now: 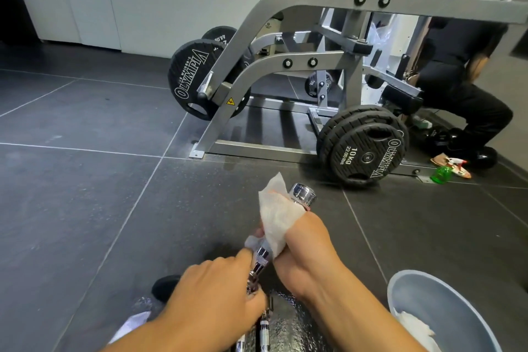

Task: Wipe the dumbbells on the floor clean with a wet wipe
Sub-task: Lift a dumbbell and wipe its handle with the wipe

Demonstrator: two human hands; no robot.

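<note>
A chrome dumbbell [303, 194] is held up off the floor, its shiny far head sticking out past my right hand. My left hand [213, 291] grips the near part of its chrome bar [258, 266]. My right hand [310, 246] grips the bar further along through a white wet wipe [275, 216], which wraps the bar and covers my fingers. More chrome bars [264, 334] lie under my hands on a shiny silver mat [288, 323]. A black dumbbell head [164, 287] shows left of my left wrist.
A grey bin [405, 288] holding used wipes stands at the lower right. Ahead stands a grey weight machine [300, 63] loaded with black plates [363, 148]. A person in black crouches at the far right beside a green spray bottle [441, 174]. Dark floor tiles spread to the left.
</note>
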